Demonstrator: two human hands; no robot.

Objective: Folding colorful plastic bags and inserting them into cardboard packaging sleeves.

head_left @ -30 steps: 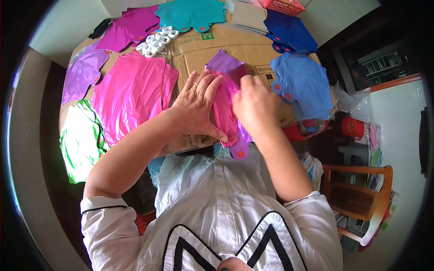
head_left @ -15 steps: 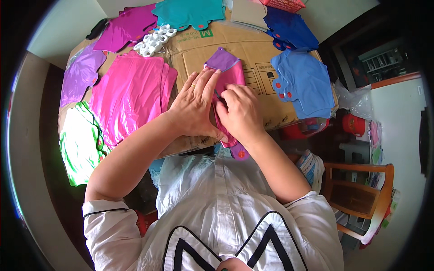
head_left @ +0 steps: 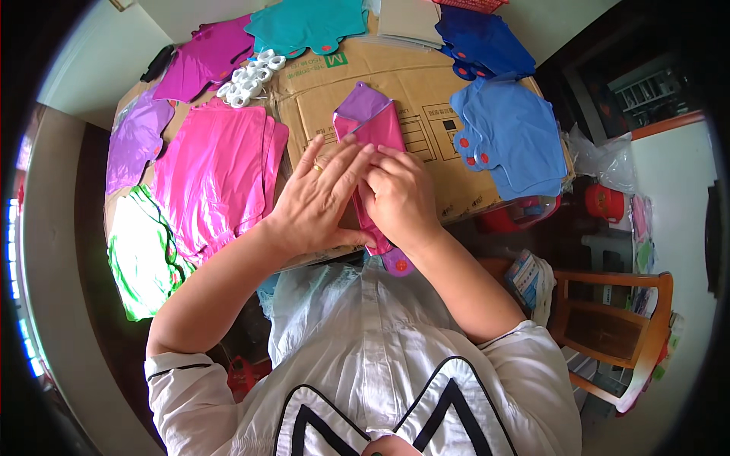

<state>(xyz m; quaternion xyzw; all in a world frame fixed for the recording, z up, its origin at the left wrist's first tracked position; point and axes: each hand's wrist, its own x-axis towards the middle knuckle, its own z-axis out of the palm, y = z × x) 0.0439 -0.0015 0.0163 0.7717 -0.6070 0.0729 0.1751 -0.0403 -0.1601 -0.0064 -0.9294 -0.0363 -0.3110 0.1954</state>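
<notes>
At the left of the bench [head_left: 327, 80], green-and-white sheets [head_left: 141, 262] are laid beside a stack of pink sheets [head_left: 213, 171], with white rings [head_left: 243, 87] placed beyond. The left hand [head_left: 315, 197], released and fingers spread, is rested on a folded pink-and-purple sheet [head_left: 380, 129] at mid-bench. The right hand [head_left: 401, 199] is curled over it; whether anything is gripped cannot be told. Light-blue sheets [head_left: 508, 137] are stacked farther right.

Pink-purple sheet [head_left: 385, 129] — folded narrow
</notes>
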